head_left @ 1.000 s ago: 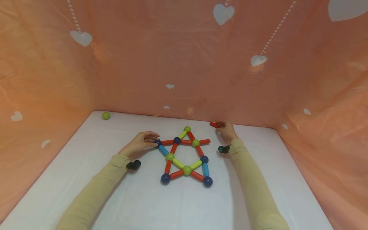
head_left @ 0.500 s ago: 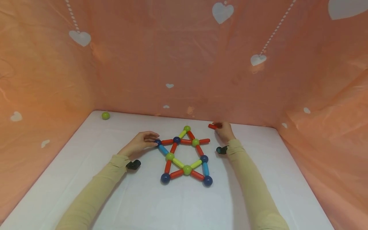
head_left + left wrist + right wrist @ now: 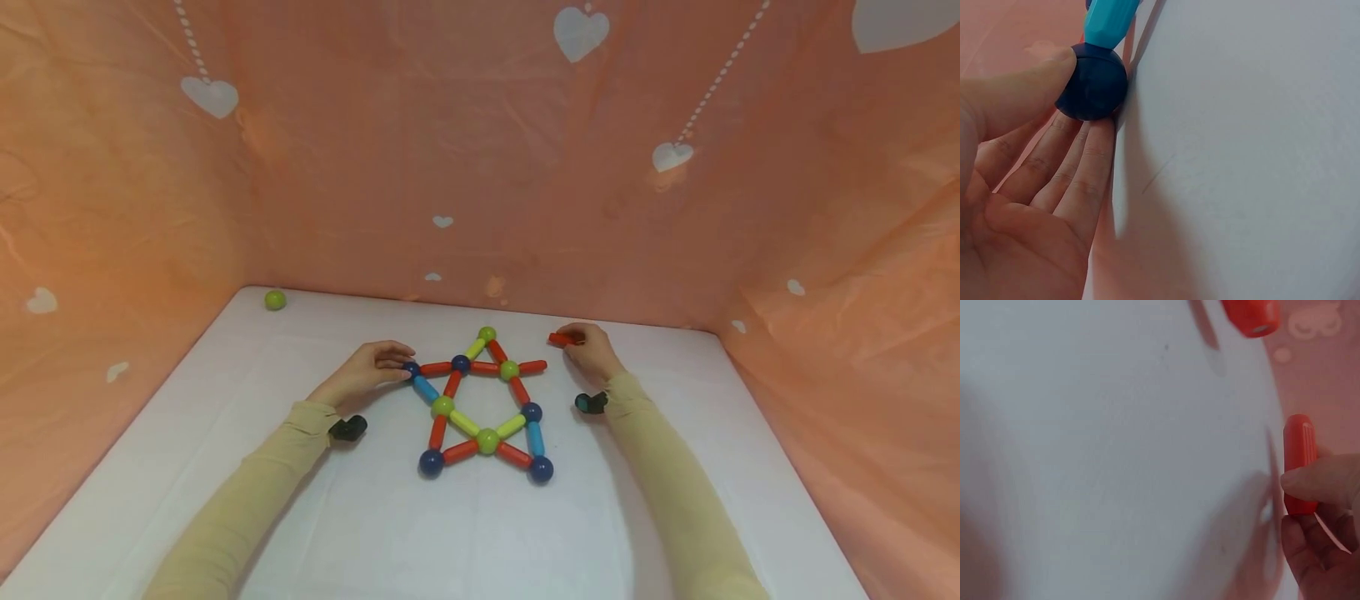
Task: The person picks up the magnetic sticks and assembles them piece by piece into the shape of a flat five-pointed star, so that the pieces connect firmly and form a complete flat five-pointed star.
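A star-shaped figure of magnetic rods and balls lies on the white table. My left hand (image 3: pixel 363 372) pinches the dark blue ball (image 3: pixel 1099 84) at its left point, thumb on one side and fingers on the other. From that ball run a light blue rod (image 3: pixel 1110 22) and a red rod (image 3: pixel 435 369). Beyond the figure's right side, my right hand (image 3: pixel 595 352) holds a loose red rod (image 3: pixel 1299 450) between thumb and fingers, apart from the figure. Another red rod (image 3: pixel 533 367) sticks out rightward from a green ball (image 3: pixel 509 370), its outer end free.
A lone green ball (image 3: pixel 275 300) sits at the table's far left corner. Orange cloth (image 3: pixel 480 167) with white hearts walls the back and both sides of the table (image 3: pixel 360 517). Dark wrist cameras (image 3: pixel 348 428) sit at both cuffs.
The right hand, with its red rod, has come slightly nearer along the table. My left hand and the star figure stay where they were.
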Available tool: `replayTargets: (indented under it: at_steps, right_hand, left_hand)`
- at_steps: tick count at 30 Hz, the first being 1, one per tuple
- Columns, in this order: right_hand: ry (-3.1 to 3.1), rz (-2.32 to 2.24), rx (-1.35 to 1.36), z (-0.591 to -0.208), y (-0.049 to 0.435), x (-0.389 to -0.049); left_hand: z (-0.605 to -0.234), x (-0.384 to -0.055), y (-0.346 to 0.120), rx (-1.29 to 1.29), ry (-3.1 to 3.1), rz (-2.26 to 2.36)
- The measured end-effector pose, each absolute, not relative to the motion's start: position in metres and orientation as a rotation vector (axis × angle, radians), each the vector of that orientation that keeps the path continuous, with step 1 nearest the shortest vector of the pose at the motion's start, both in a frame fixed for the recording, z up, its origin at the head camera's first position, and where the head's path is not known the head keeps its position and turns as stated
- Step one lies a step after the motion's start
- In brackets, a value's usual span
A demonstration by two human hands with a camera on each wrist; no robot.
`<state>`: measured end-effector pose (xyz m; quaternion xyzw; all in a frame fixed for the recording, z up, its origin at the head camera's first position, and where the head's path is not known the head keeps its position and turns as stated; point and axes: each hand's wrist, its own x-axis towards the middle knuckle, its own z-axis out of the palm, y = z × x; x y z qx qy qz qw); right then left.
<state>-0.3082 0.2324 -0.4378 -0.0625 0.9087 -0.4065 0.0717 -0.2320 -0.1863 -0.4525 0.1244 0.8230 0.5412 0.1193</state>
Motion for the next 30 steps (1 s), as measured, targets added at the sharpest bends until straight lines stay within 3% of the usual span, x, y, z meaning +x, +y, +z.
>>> replayTargets:
  at_steps: [16, 30]
  right_hand:
    - [2.697, -1.083, -0.526, -0.417, 0.239, -0.245]
    - [2.613, -1.029, -0.677, -0.432, 0.235, -0.228]
  left_hand:
    - [-0.447, -0.231, -0.184, 0.311, 2.385, 1.578]
    - [-0.446, -0.228, -0.183, 0.324, 2.429, 1.539]
